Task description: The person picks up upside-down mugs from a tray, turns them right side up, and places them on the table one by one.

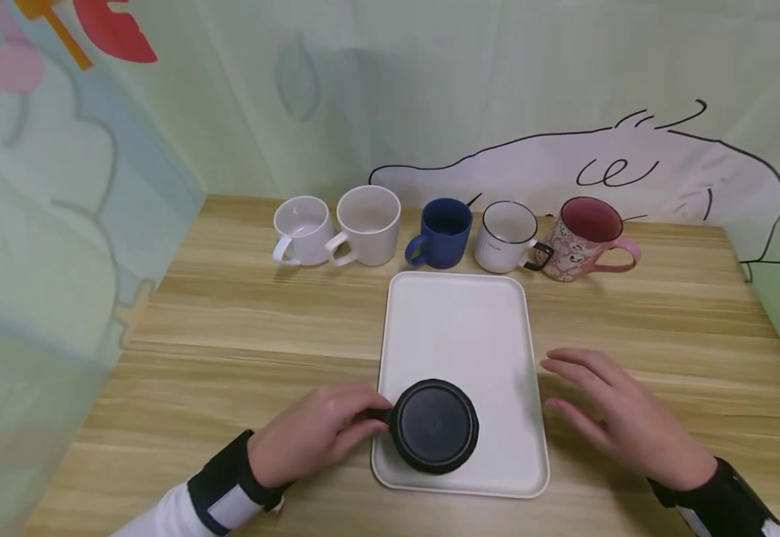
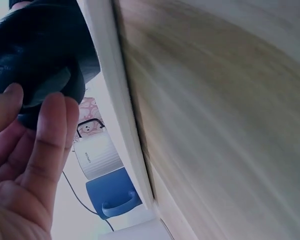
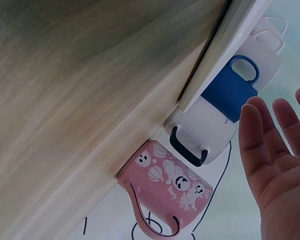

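Note:
A black mug (image 1: 435, 426) is at the near end of the white tray (image 1: 457, 321), with a flat dark disc facing up; it looks upside down. My left hand (image 1: 323, 429) pinches its handle between thumb and fingers at the left of the tray. The left wrist view shows the fingers at the handle of the dark mug (image 2: 45, 45), partly covering it. Just off the tray's right edge, my right hand (image 1: 621, 418) has its fingers extended and holds nothing. In the right wrist view that hand (image 3: 282, 165) is likewise bare.
Behind the tray stand a small white mug (image 1: 306, 231), a larger white mug (image 1: 370, 227), a blue mug (image 1: 445, 235), a white mug with black handle (image 1: 504, 242) and a pink patterned mug (image 1: 574, 246). A printed curtain (image 1: 242, 97) rises behind the wooden table (image 1: 242, 328).

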Available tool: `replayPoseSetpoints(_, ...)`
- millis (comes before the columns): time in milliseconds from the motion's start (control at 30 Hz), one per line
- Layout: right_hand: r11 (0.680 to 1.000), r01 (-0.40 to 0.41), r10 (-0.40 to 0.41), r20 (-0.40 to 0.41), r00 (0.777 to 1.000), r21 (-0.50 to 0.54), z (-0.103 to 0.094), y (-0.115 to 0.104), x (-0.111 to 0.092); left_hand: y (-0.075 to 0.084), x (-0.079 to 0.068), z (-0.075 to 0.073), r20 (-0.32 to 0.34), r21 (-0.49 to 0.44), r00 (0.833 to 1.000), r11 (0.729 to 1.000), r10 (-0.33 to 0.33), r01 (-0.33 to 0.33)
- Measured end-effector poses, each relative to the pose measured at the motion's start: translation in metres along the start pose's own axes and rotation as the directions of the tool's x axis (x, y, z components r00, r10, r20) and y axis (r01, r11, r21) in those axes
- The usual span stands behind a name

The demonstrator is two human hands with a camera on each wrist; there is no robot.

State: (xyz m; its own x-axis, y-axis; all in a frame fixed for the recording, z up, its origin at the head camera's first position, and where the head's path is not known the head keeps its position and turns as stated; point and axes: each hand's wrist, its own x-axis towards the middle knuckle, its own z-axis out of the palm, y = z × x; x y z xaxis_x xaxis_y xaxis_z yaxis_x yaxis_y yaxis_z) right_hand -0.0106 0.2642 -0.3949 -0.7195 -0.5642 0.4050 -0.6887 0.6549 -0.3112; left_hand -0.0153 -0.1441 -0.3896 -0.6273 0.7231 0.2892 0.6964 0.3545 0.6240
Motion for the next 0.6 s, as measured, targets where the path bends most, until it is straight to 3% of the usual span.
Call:
replayPoseSetpoints(133, 1.0, -0.008, 0.008, 0.012, 1.0, -0.004, -0.001, 0.0, 0.0, -0.003, 0.004, -0.002, -0.066, -0.063, 0.998, 0.998, -0.019, 0.015)
replayPoseSetpoints(433, 0.992, -0.127, 0.128, 0.092, 0.987, -0.022, -0.005, -0.001, 0.006, -0.006, 0.026, -0.014, -0.194, -0.183, 0.974, 0.98, -0.114, 0.078)
replayPoseSetpoints(600, 0.983, -0.17, 0.166, 0.055, 0.985, 0.066, -0.004, 0.0, 0.014, -0.01, 0.041, -0.018, -0.23, -0.225, 0.956, 0.966, -0.182, 0.13)
